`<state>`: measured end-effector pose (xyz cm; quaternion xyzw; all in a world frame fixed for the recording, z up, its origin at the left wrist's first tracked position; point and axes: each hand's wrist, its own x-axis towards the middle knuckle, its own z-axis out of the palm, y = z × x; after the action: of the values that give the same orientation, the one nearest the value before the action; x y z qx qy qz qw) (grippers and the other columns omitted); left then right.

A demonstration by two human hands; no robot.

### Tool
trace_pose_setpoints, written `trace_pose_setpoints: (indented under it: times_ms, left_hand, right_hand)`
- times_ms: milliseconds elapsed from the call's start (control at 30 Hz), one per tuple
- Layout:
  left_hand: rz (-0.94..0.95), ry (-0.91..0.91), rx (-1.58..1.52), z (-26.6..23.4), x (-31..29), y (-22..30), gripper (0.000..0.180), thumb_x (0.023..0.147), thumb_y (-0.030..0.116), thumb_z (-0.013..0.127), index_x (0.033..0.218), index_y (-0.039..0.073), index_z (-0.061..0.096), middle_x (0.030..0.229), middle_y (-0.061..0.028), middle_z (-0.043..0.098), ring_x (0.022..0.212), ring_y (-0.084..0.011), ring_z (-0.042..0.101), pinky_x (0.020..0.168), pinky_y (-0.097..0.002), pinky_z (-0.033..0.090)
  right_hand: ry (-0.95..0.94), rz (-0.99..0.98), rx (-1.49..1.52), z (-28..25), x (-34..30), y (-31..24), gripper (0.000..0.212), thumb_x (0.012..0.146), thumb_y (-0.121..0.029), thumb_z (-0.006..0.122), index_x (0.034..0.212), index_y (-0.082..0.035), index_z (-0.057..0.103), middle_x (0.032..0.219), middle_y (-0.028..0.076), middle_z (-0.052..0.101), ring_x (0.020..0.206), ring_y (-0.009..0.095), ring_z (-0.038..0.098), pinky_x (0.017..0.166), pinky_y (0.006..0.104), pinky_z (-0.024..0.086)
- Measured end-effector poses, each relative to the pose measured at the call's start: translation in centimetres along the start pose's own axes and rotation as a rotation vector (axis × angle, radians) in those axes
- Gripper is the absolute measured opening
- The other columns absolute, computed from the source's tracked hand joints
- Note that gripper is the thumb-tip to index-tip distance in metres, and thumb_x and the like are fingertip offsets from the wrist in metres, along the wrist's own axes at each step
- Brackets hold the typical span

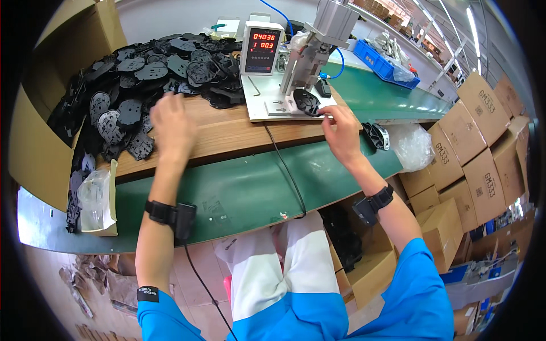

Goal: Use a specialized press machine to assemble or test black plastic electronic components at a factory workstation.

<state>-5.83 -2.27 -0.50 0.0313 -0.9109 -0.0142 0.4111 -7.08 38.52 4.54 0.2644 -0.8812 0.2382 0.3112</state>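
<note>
At the pneumatic press (pixel 304 65), a black oval plastic shell (pixel 307 102) rests tilted on the white fixture. My right hand (pixel 341 132) pinches the shell's right edge between thumb and forefinger. My left hand (pixel 173 129), smeared by motion, hovers over the wooden board (pixel 219 128) beside a large heap of black and grey plastic shells (pixel 153 71); its fingers are too blurred to read. A counter box (pixel 261 48) with red lit digits stands left of the press. A hex key (pixel 254 86) lies on the white base plate.
The green bench (pixel 244 182) has a black cable (pixel 284 165) running over its front edge. An open carton (pixel 42 150) stands left. Another shell (pixel 375 136) and a clear plastic bag (pixel 410 146) lie right. Behind are a blue crate (pixel 381 62) and, right, stacked cartons (pixel 478 165).
</note>
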Motion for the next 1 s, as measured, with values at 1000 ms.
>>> trace_pose_setpoints:
  times_ms: [1000]
  left_hand:
    - [0.346, -0.278, -0.764, -1.5, -1.5, 5.2, 0.031, 0.085, 0.014, 0.083, 0.114, 0.008, 0.073, 0.11, -0.0087, 0.074, 0.109, -0.0291, 0.068, 0.105, -0.0437, 0.046]
  right_hand:
    - [0.01, 0.632, -0.203, -8.3, -36.4, -1.3, 0.024, 0.091, 0.005, 0.063, 0.114, 0.0, 0.066, 0.104, 0.016, 0.057, 0.091, 0.031, 0.06, 0.077, 0.0384, 0.051]
